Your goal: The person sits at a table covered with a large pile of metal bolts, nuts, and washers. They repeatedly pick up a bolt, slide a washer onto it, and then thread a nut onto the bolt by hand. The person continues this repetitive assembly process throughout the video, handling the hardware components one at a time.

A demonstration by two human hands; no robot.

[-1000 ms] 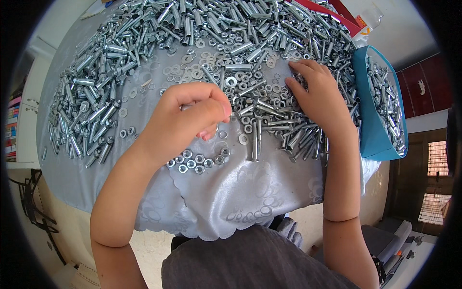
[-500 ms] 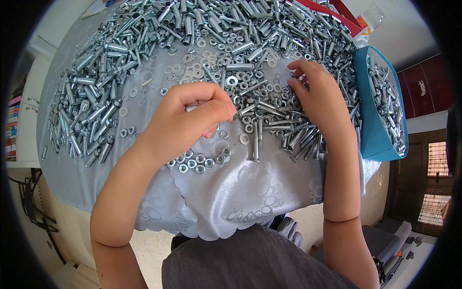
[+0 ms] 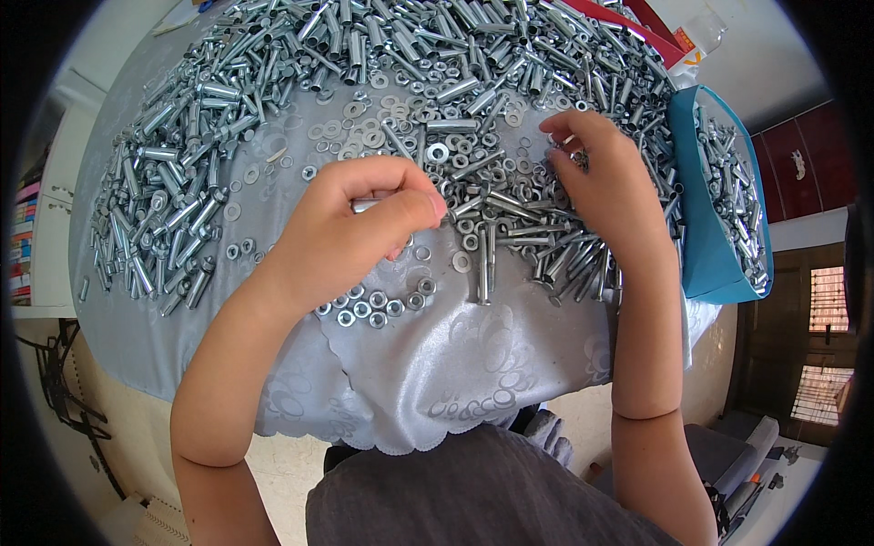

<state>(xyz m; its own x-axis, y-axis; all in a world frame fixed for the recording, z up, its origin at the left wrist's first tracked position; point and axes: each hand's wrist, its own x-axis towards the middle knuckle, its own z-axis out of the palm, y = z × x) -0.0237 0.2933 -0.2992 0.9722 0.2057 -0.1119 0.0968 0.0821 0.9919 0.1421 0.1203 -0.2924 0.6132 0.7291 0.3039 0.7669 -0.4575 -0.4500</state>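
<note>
My left hand is closed, thumb against curled fingers, above the near middle of the table. A shiny metal bolt shows in the gap of its grip; most of it is hidden by the fingers. My right hand hovers at the right of the pile, thumb and forefinger apart, over small washers and nuts. A small ring seems to lie by its fingertips, too small to make out. Between the hands lie loose nuts and several long bolts. A group of nuts sits below my left hand.
Metal sleeves and bolts are heaped across the far side and left of the grey tablecloth. A blue box full of bolts stands at the right edge. Behind it is a red box.
My right hand has shifted very slightly, its fingers moving a little over the washers. My left hand keeps its grip, almost still.
</note>
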